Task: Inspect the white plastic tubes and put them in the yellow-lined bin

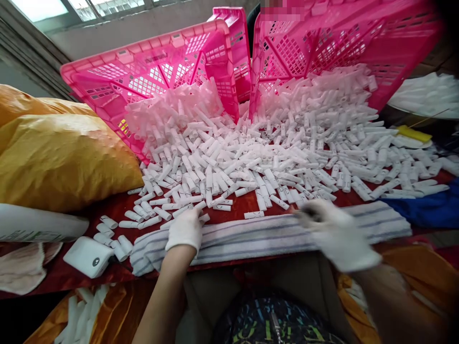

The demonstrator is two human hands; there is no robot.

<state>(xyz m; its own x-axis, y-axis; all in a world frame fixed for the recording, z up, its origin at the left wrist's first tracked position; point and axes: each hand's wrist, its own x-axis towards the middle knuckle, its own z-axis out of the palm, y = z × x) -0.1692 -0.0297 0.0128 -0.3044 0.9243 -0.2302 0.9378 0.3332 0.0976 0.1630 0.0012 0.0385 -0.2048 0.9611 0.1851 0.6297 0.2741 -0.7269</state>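
Small white tubes (229,162), some with dark printed marks, lie in a wide heap on a dark red cloth (222,217). At the heap's front edge is my left hand (184,230) in a white glove, fingers closed with a short white tube (204,218) poking out beside the fingertips. My right hand (333,234), also gloved and with a dark patch near the fingers, is smeared by motion over the right part of a striped towel (251,234). Whether it holds anything cannot be made out. A single tube (254,215) lies by the towel between the hands.
Two tilted pink baskets (143,52) (344,33) spill tubes at the back. A yellow sack (64,162), a white roll (39,223) and a white box-shaped device (88,256) are on the left. Open orange bags (122,306) (423,267) with white tubes stand below the table edge.
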